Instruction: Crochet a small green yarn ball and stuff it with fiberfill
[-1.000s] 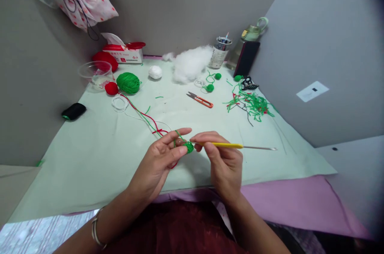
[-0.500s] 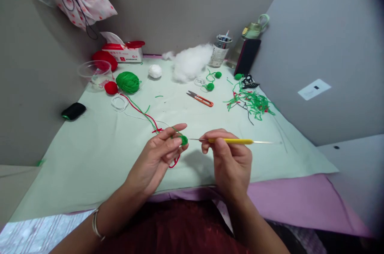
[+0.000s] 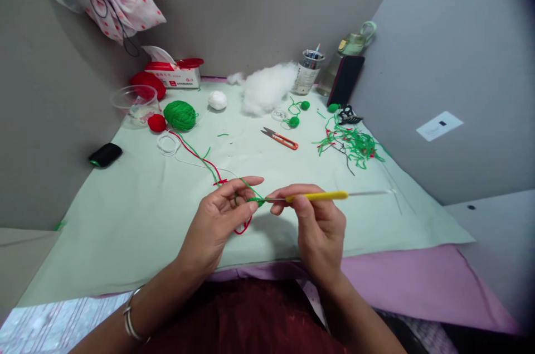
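Between the thumb and fingers of my left hand [image 3: 223, 212] is pinched a small green crochet piece [image 3: 259, 202], mostly covered by the fingertips. Green yarn [image 3: 251, 188] runs over the raised left index finger to the piece. My right hand [image 3: 320, 220] grips a crochet hook with a yellow handle [image 3: 321, 196], held almost level, its thin metal tip meeting the green piece. Red yarn [image 3: 243, 228] hangs in a loop below my left hand. Red and green strands lead back to a green yarn ball [image 3: 180, 115] and a small red ball [image 3: 157, 122].
Orange thread snips [image 3: 280, 139] lie mid-table, with white stuffing [image 3: 267, 89] behind. Yarn scraps [image 3: 355, 145], a phone [image 3: 345, 81] and a bottle [image 3: 353, 44] are on the right. A clear plastic cup [image 3: 136, 103], tissue box [image 3: 178, 74] and black thread spool [image 3: 105, 155] sit left.
My right hand has shifted slightly left, bringing the hook's tip from just beside the green piece into contact with it. The yarn now stretches from the left index finger to the hook's tip.
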Motion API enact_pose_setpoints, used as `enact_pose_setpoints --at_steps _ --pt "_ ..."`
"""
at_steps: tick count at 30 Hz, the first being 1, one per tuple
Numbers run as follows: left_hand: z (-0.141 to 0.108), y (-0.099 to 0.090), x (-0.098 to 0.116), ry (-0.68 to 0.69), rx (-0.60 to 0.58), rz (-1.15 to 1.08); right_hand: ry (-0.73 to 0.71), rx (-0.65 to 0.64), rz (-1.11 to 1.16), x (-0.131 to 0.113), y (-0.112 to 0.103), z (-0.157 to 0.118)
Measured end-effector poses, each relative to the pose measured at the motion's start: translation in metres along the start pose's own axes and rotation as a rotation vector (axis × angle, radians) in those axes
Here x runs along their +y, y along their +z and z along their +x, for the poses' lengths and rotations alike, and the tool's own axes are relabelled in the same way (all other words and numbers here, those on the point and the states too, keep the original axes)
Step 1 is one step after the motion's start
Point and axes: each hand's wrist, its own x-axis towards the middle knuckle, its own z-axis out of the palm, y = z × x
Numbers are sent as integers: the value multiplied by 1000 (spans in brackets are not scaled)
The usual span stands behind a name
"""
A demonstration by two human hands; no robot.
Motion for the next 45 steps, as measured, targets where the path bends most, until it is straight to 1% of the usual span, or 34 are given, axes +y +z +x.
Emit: enact_pose_setpoints --at_steps 4,5,6,7,8,10,12,14,17,20,21,23,24,25,27,29,30,32,34,36,39,41,42,43,45 --pt "-3 3 -6 74 48 4 -388 -97 -353 1 4 -10" --pt "-3 5 -7 59 42 -31 -456 -100 -430 3 5 -12" --pt "-2 6 -7 18 21 -87 -493 -89 -489 5 5 -13" --pt "-2 6 -6 -45 -8 -157 -499 -72 -516 7 5 -13" --pt "0 6 -4 -119 -38 -229 -469 -49 -500 8 5 -12" --pt "2 5 -1 -225 -68 -328 -327 7 -342 8 3 -7" --pt "4 4 3 -233 -68 -335 -154 46 -121 6 1 -1" --pt "4 4 4 -183 -61 -274 -61 30 -1 3 1 5" --pt "2 7 4 -117 -58 -166 -78 -19 -16 1 4 7" --pt "1 11 0 -81 -31 -170 -196 -23 -146 5 5 1" --pt "1 12 -1 -90 -28 -198 -262 -28 -224 7 5 -1" --pt "3 12 -2 -168 -63 -274 -402 -43 -369 10 3 -6" --pt "4 12 -3 -222 -90 -313 -441 -41 -398 11 2 -7" --pt "5 10 -3 -268 -111 -350 -440 -27 -388 11 1 -7" --pt "7 8 -2 -294 -111 -398 -335 28 -264 8 -1 -4" --pt "8 6 0 -226 -63 -384 -178 71 -88 5 -1 -1" --pt "7 6 0 -181 -44 -351 -117 68 -23 3 0 0" --pt "6 7 0 -114 -45 -258 -64 24 36 2 2 2" --pt "3 8 -1 -90 -65 -164 -38 1 23 3 3 2" --pt "1 7 -2 -87 -66 -87 9 24 43 6 2 1" --pt "0 3 -2 -69 -35 -23 114 39 147 10 -1 1" --pt "0 1 -2 -51 -31 -13 136 27 183 9 -3 1" --pt "-1 1 -2 -39 -30 -11 127 26 165 8 -3 1" --pt "-1 1 -2 -26 -26 -5 102 26 118 6 -3 0" --pt "-1 2 -5 9 -1 21 -14 10 -40 2 -2 -3"
